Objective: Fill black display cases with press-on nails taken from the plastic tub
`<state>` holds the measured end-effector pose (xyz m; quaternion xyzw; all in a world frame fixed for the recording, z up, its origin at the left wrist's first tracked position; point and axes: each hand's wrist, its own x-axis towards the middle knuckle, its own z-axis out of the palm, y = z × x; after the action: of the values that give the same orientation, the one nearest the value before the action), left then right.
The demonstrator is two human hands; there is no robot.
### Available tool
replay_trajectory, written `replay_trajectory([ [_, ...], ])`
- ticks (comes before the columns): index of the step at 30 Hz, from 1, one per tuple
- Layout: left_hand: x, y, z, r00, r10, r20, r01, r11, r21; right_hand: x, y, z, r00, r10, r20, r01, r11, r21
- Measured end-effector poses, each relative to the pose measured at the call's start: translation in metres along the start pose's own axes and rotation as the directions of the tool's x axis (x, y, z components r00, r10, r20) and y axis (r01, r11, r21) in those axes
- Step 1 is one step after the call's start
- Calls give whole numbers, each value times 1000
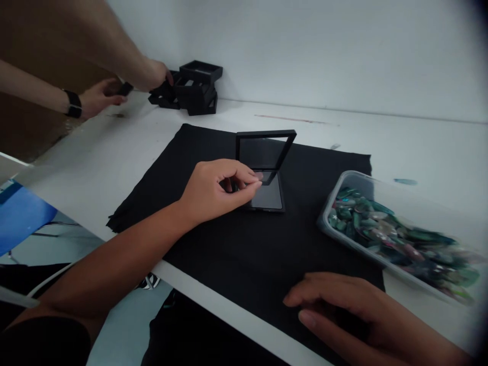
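A small black hinged display case point(267, 168) stands open on a black cloth point(213, 244), its clear-windowed lid tilted up. My left hand point(217, 190) rests at the case's left edge with thumb and fingers pinched together; what they pinch, if anything, I cannot make out. My right hand point(343, 310) lies low on the cloth near the table's front edge, fingers loosely curled and apart, holding nothing that I can see.
A clear plastic tub point(343, 180) of green and dark stones sits at the right. Stacked black cases point(194, 86) stand at the back by the wall, where another person's hands point(152, 73) handle them. The white table point(95, 157) ends at the left; a blue chair point(19, 216) is below.
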<state>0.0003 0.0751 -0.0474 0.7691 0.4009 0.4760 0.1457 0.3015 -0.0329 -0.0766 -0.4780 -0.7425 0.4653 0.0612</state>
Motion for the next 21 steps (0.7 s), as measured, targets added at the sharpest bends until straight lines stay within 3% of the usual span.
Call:
replay_trajectory([
  [6,-1,-1,0,1000,14,8,-15,999,30,2,0,-1,1000,-16,-20,16,1000,-12],
  [9,-1,-2,0,998,17,-60,-14,999,35,1,0,-1,999,-16,-36,15,999,-34],
  [12,-1,-1,0,987,107,-122,-103,994,41,1,1,-1,999,-24,-44,22,999,-42],
  [21,4,0,-1,940,319,-123,-312,947,74,4,-6,-4,997,-43,-63,38,997,-72],
])
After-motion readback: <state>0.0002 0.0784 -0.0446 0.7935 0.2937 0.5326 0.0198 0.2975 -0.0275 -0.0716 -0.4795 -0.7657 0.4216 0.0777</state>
